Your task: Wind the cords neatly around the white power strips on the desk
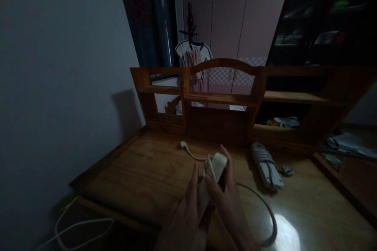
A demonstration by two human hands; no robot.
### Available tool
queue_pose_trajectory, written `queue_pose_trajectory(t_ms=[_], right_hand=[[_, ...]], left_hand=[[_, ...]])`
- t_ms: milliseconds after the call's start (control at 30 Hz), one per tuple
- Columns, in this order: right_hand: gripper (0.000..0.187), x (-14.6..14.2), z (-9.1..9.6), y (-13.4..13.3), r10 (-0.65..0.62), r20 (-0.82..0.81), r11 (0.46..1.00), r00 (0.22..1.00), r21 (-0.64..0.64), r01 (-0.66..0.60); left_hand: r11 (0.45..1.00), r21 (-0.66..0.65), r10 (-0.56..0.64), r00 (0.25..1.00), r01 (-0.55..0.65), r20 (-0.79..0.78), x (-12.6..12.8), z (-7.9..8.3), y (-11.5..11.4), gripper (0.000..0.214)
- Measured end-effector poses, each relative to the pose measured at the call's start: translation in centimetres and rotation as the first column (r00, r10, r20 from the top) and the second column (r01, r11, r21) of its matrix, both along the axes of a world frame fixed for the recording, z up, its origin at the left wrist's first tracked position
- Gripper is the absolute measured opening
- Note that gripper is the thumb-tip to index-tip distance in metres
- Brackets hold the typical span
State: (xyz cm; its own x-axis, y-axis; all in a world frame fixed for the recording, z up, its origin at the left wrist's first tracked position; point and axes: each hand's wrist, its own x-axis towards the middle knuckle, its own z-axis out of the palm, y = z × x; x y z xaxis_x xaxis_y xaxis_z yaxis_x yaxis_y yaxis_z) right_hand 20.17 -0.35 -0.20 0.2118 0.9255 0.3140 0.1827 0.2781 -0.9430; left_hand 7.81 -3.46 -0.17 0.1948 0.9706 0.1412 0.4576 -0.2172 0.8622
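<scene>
A white power strip (219, 163) is held above the wooden desk between my two hands. My left hand (184, 213) is closed along its lower left side. My right hand (228, 200) grips the right side, its thumb pressing near the cord loops. Part of the white cord (210, 166) is bunched around the strip. Its plug (183, 144) lies on the desk beyond my hands. A length of cable (266, 204) curves over the desk to the right of my right hand; where it joins is hidden.
A second power strip (268, 166), wound with grey cord, lies on the desk (141, 172) at right, beside a small crumpled grey item (287, 170). A wooden shelf unit (218, 98) stands along the back. The wall (67, 86) borders the left. A white cable (79, 223) hangs below the front edge.
</scene>
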Motion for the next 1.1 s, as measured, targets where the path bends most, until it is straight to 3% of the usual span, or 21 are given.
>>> queue_pose_trajectory(t_ms=[133, 267, 400, 567, 700, 933, 1100], right_hand=[[0.072, -0.1, -1.2, 0.5, -0.042, -0.050, 0.999, 0.998, -0.028, 0.040], [0.067, 0.3, -1.5, 1.1, -0.035, 0.019, 0.997, 0.999, -0.074, 0.037], [0.061, 0.5, -1.3, 1.5, 0.010, 0.189, 0.988, 0.982, -0.151, 0.019], [0.060, -0.2, -1.1, 1.9, 0.052, 0.311, 0.988, 0.949, -0.153, -0.004], [0.065, -0.8, -1.2, 2.3, 0.062, 0.376, 0.979, 0.924, -0.205, 0.017], [0.056, -1.3, -1.6, 3.4, 0.109, 0.396, 0.974, 0.912, -0.228, -0.018], [0.047, -1.8, -3.0, 3.6, 0.111, 0.323, 0.975, 0.940, -0.220, -0.039]], left_hand=[[0.998, -0.006, -0.065, 0.990, 0.065, -0.128, -0.3, -0.7, 0.8, 0.069], [0.993, -0.102, -0.066, 0.992, 0.055, -0.105, -0.7, -1.8, 1.8, 0.074], [0.971, -0.237, -0.007, 0.999, 0.017, 0.044, -0.9, -1.8, 3.2, 0.070], [0.914, -0.365, -0.046, 0.939, 0.178, 0.342, -1.7, -2.0, 5.0, 0.069], [0.855, -0.455, -0.012, 0.887, 0.249, 0.462, -2.7, -3.3, 5.6, 0.066], [0.856, -0.439, 0.028, 0.822, 0.274, 0.568, -2.7, -4.4, 6.0, 0.056], [0.815, -0.490, 0.152, 0.702, 0.309, 0.696, -2.3, -7.3, 6.2, 0.069]])
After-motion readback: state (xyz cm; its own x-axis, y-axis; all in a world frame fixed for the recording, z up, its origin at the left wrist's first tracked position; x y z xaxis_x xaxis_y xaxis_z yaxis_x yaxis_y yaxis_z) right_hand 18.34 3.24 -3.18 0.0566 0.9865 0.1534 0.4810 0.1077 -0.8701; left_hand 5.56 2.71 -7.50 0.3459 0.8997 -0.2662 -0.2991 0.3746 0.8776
